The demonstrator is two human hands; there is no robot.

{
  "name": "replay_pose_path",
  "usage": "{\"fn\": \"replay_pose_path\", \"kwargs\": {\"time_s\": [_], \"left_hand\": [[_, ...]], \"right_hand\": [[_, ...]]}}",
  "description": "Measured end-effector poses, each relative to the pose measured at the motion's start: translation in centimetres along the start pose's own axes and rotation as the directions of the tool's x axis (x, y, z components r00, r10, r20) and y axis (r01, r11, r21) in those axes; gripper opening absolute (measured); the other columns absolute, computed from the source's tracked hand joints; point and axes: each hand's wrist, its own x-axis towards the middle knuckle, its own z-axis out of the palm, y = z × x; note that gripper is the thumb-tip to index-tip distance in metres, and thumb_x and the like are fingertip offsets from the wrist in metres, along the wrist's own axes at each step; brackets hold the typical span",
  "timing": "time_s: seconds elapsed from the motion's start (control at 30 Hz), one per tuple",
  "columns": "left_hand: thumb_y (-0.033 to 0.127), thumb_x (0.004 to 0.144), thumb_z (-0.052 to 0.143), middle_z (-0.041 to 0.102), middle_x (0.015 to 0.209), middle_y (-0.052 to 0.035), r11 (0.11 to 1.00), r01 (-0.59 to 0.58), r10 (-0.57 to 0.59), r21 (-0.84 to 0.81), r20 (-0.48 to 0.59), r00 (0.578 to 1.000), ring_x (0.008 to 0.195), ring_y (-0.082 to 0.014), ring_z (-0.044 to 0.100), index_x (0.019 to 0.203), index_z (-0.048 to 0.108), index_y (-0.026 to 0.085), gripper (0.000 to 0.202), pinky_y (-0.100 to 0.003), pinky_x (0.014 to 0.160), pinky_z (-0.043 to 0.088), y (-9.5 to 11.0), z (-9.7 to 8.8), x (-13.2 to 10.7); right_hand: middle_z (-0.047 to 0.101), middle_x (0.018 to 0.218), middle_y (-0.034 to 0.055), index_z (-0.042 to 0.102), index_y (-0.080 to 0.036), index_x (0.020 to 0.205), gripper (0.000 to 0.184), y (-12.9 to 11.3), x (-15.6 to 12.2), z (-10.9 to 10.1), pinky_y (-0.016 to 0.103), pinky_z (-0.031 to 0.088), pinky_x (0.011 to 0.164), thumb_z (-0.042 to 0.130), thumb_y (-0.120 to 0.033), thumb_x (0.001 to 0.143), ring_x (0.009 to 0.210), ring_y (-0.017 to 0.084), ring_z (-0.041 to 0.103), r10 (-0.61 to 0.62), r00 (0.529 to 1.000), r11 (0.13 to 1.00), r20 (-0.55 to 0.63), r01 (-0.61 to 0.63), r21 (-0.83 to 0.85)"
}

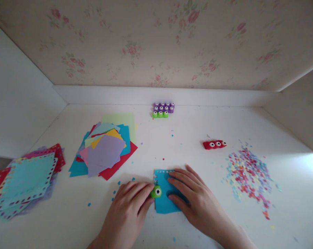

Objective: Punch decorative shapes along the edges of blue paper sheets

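A blue sheet of paper (pixel 164 204) lies on the white table in front of me, with small holes punched along its top edge and upper left edge. My left hand (pixel 131 204) grips a green craft punch (pixel 156 192) marked with a star-like shape, set over the sheet's left edge. Resting flat with fingers spread, my right hand (pixel 191 192) presses on the sheet's right part. Several blue punched bits (pixel 119 183) are scattered by my left hand.
Plain coloured papers (pixel 107 154) pile up at left; hole-edged sheets (pixel 29 180) lie farther left. Purple and green punches (pixel 163 110) stand in rows near the wall. Red punches (pixel 214 144) sit at right, beside heaped confetti (pixel 249 169).
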Motion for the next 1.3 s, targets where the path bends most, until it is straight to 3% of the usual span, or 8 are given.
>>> {"fn": "replay_pose_path", "kwargs": {"time_s": [0.23,0.47,0.83,1.13,1.3], "left_hand": [[0.033,0.093,0.063,0.071,0.113,-0.0065,0.994,0.094,-0.095,-0.061,-0.005,0.996,0.101,-0.0256,0.067,0.124,0.062,0.026,0.032,-0.042,0.086,0.058,0.5,-0.7,0.3],[0.037,0.095,0.059,0.07,0.105,-0.0054,0.977,0.189,-0.188,-0.096,0.02,0.982,0.096,-0.0248,0.066,0.11,0.069,0.027,0.02,-0.043,0.083,0.057,1.1,-0.6,1.2],[0.037,0.096,0.057,0.071,0.102,-0.005,0.972,0.214,-0.214,-0.091,0.016,0.977,0.095,-0.0253,0.063,0.105,0.069,0.026,0.018,-0.044,0.084,0.05,1.7,-0.1,1.5],[0.03,0.091,0.062,0.068,0.085,-0.0031,0.943,0.3,-0.289,-0.143,0.093,0.953,0.082,-0.0232,0.062,0.077,0.065,0.023,0.016,-0.039,0.077,0.049,1.9,-0.1,2.9],[0.024,0.085,0.066,0.066,0.083,-0.0033,0.939,0.341,-0.331,-0.041,0.163,0.93,0.082,-0.0245,0.063,0.071,0.062,0.022,0.015,-0.036,0.07,0.045,1.7,-0.1,4.0]], "right_hand": [[0.064,0.132,0.0089,0.06,-0.023,0.128,0.034,-0.1,0.2,-0.3,0.06,0.036,0.115,0.059,-0.031,0.096,0.127,0.028,0.056,0.015,1.0,1.0,0.003,-0.015,0.028],[0.064,0.133,0.0081,0.061,-0.023,0.126,0.032,-0.1,0.2,-0.3,0.06,0.036,0.115,0.06,-0.031,0.095,0.127,0.028,0.055,0.017,1.0,0.999,0.002,-0.017,0.036],[0.065,0.131,0.0088,0.06,-0.023,0.127,0.032,-0.1,0.0,-0.2,0.061,0.036,0.114,0.061,-0.03,0.095,0.126,0.028,0.056,0.014,1.0,0.999,-0.013,-0.013,0.043],[0.065,0.13,0.0094,0.06,-0.024,0.129,0.036,-0.1,0.1,-0.2,0.06,0.035,0.114,0.062,-0.03,0.094,0.126,0.029,0.056,0.026,0.999,0.998,-0.018,-0.025,0.065],[0.065,0.129,0.0083,0.062,-0.026,0.128,0.035,-0.3,0.2,-0.3,0.057,0.032,0.116,0.062,-0.033,0.094,0.125,0.027,0.056,0.056,0.998,0.993,-0.018,-0.054,0.109]]}}
